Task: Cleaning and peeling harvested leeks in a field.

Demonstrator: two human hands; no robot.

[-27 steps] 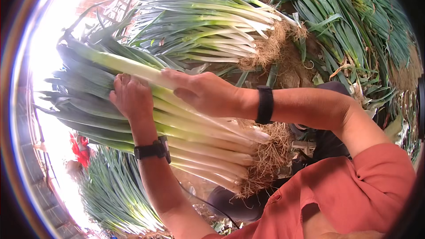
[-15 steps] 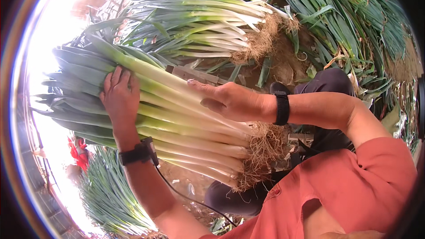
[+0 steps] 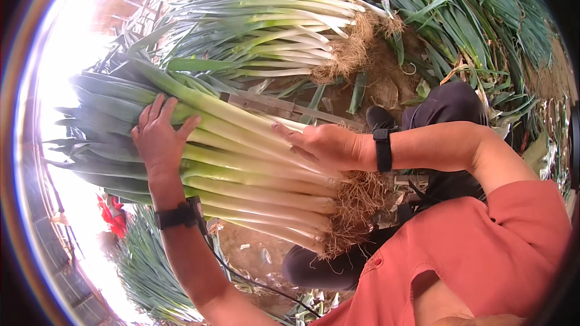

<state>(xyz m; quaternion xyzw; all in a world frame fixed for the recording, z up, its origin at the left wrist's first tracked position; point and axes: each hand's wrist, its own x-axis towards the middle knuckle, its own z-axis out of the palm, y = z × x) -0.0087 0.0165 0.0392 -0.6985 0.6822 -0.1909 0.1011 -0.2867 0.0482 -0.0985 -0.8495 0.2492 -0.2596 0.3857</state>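
A wide bunch of leeks (image 3: 260, 184) lies across in front of me, dark green leaves to the left and white shanks with tangled roots (image 3: 359, 205) to the right. My left hand (image 3: 160, 139) rests on the bunch where the shanks turn into leaves, its fingers spread and its thumb apart. Over the white shanks near the root end lies my right hand (image 3: 329, 145), fingers stretched along the topmost leek. Its far fingertips are partly hard to make out. Neither hand is closed round a leek.
A narrow grey-brown bar (image 3: 266, 104) shows beneath the bunch. Beyond it lies another pile of rooted leeks (image 3: 284, 36). More long green leaves (image 3: 441, 18) are heaped at the far right, and another leek pile (image 3: 151, 265) at the near left. A dark cable (image 3: 260, 281) trails from my left wrist.
My left hand has shifted slightly left and its thumb has spread away from the fingers. My right hand has slid a little toward the roots and now lies flatter on the shanks.
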